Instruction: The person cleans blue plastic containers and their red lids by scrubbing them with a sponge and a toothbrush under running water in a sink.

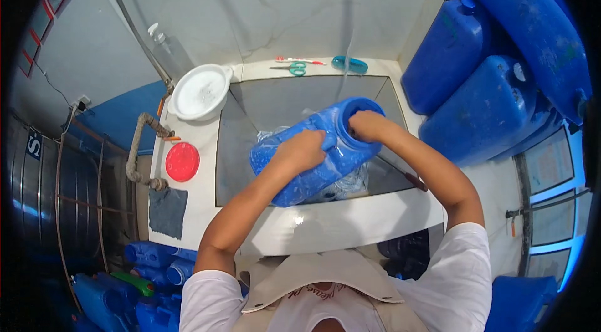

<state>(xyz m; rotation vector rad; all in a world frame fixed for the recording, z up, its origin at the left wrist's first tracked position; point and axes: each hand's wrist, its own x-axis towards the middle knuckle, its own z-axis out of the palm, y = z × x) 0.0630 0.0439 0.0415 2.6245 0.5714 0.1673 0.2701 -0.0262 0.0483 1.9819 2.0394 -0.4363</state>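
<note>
A blue plastic water container (300,186), wet with suds, lies tilted over the tiled sink basin (235,153), its wide round mouth towards the upper right. My left hand (303,149) grips the handle on its upper side. My right hand (366,125) reaches into the mouth; the fingers are hidden inside, so whether they hold anything cannot be told. Below the container, crumpled clear plastic (352,184) shows in the basin. A tool with a dark red handle (416,182) leans on the basin's front right edge, under my right forearm.
A white basin of suds (202,92), a red lid (182,162) and a grey cloth (167,213) lie left. Scissors (296,68), a toothbrush (300,60) and a teal brush (350,65) line the back ledge. Blue jerrycans (479,106) crowd the right; a pipe (134,149) rises left.
</note>
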